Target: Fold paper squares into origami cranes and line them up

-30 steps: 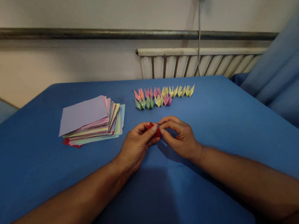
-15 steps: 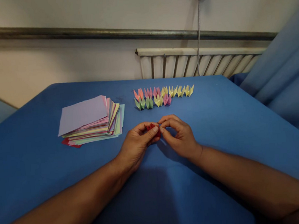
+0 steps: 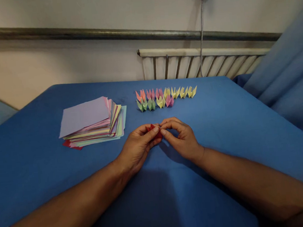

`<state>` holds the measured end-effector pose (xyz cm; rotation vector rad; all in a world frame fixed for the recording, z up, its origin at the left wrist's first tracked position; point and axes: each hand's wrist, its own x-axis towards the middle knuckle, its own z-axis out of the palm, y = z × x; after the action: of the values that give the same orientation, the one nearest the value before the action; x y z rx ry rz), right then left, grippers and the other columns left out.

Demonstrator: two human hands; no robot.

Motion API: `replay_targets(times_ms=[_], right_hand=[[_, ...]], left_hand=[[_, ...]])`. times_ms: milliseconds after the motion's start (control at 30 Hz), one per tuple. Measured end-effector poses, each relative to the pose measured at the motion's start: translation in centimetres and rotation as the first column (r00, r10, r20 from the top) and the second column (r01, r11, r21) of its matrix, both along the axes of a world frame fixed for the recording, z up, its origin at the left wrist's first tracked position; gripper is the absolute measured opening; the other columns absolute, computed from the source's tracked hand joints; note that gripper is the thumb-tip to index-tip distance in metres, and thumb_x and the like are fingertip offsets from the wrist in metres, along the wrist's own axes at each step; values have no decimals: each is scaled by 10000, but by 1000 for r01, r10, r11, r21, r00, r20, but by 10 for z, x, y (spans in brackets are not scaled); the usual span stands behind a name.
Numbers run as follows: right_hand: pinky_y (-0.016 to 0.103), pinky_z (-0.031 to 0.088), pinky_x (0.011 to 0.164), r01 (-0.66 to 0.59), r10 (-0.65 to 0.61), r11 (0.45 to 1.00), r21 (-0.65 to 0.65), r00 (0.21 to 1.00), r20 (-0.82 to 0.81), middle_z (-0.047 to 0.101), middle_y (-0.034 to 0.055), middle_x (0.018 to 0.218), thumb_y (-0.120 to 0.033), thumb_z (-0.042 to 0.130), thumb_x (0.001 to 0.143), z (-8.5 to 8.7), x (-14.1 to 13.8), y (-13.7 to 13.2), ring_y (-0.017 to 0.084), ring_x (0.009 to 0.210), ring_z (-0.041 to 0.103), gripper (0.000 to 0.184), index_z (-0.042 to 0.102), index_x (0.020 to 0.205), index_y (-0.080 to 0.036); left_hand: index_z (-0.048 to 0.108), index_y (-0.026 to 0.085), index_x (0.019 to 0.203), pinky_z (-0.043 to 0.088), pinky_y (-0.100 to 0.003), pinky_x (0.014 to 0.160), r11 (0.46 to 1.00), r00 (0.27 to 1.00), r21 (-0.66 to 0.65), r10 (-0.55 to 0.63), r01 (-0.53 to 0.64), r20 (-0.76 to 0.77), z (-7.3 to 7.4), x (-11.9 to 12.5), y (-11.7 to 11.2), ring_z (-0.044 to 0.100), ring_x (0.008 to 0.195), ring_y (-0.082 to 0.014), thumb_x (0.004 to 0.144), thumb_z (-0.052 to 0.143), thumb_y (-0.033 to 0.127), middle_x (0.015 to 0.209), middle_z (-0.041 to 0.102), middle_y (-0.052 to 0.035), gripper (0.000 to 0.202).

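A small red folded paper piece point(image 3: 158, 134) is pinched between the thumb and fingers of my left hand point(image 3: 138, 143), a little above the blue table. From the other side my right hand point(image 3: 181, 135) closes thumb and forefinger on the paper's right edge. Most of the red paper is covered by my fingers, so its full shape is hidden. Beyond my hands stand several origami cranes in two rows, among them a green crane point(image 3: 151, 104), a yellow crane point(image 3: 160, 102) and a magenta crane point(image 3: 169, 101).
Left of my hands lies a thick stack of coloured paper point(image 3: 85, 115), a red sheet point(image 3: 73, 145) poking out underneath. The blue table point(image 3: 208, 122) ends near a wall with a metal rail point(image 3: 102, 33) and a white radiator point(image 3: 172, 51). A blue curtain point(image 3: 288, 69) hangs at right.
My right fingertips have shifted slightly left along the red paper, and its visible part has tilted a little. The stack and the cranes stay where they were.
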<state>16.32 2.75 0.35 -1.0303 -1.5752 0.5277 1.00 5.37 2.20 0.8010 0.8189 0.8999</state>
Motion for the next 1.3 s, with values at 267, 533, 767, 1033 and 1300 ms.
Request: replay_targets(times_ms=[267, 533, 767, 1033, 1300], right_hand=[[321, 500, 833, -1, 0, 1000, 14, 1000, 24, 640, 30, 922, -99, 552, 814, 3, -3, -2, 153, 882, 621, 150, 633, 812, -225], [330, 497, 843, 3, -3, 1000, 2, 1000, -15, 637, 32, 892, -107, 531, 820, 1, -3, 1, 153, 875, 619, 149, 628, 811, -220], [344, 492, 876, -21, 16, 998, -64, 997, -79, 648, 45, 911, -187, 495, 881, -5, 0, 4, 160, 907, 622, 171, 658, 843, -219], [347, 497, 859, -37, 32, 998, -59, 996, -81, 655, 44, 913, -175, 534, 849, -8, 3, 6, 165, 909, 625, 136, 664, 859, -214], [324, 505, 828, -24, 19, 995, -94, 998, -53, 640, 39, 920, -183, 613, 800, -7, -2, 6, 160, 890, 624, 52, 650, 798, -219]], left_hand=[[643, 142, 777, 484, -224, 786, 998, 999, 52, -38, 38, -4, -1, 0, -2, 589, 780, -87, 734, 751, 235, 827, 627, 5, 148], [648, 142, 802, 501, -246, 797, 999, 999, 8, -42, 42, 18, -1, 1, -1, 608, 793, -100, 739, 749, 241, 861, 651, -14, 155], [653, 148, 885, 530, -272, 798, 1000, 1000, 1, -21, 21, 20, -3, -1, 2, 622, 840, -119, 770, 722, 226, 917, 663, -34, 155], [653, 153, 896, 545, -269, 765, 1000, 1000, -9, 1, -1, -2, -3, 0, 2, 628, 849, -126, 770, 724, 225, 949, 667, -40, 161], [664, 164, 836, 526, -257, 774, 1000, 1000, -3, -2, 2, 3, 0, -1, 2, 620, 818, -109, 728, 758, 241, 945, 663, -17, 163]])
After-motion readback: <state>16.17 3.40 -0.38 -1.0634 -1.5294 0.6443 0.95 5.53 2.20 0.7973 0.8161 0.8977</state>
